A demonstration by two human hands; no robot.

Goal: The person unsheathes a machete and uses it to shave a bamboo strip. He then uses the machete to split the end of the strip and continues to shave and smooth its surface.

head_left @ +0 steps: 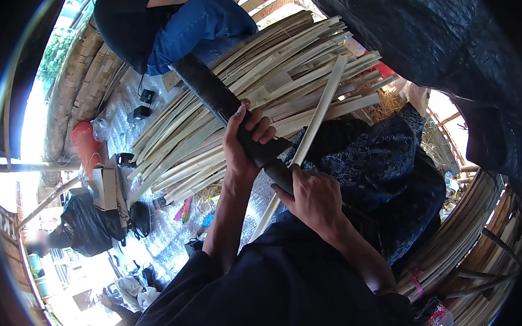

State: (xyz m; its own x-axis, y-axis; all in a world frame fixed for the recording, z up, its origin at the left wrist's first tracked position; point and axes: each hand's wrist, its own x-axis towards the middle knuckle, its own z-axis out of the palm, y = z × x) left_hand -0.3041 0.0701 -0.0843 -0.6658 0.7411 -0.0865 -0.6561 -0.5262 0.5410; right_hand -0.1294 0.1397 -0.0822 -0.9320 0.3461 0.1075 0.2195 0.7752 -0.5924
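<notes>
A long, dark tool that looks like a sheathed machete [209, 91] slants across the middle of the head view, its wide end up and to the left. My left hand [244, 136] is wrapped round its middle, fingers curled over the black surface. Lower down, my right hand [317, 200] grips the narrower handle end. A pale bamboo strip [321, 110] runs diagonally behind the tool, passing close by my right hand and down toward my lap. Dark patterned cloth [360, 150] covers my legs.
A large heap of split bamboo strips [180, 142] lies ahead on silvery sheeting. Beyond it sits another person in jeans [203, 23]. At left are a red container [86, 144], a cardboard box [105, 186] and a black bag [86, 222]; a plastic bottle [440, 319] lies lower right.
</notes>
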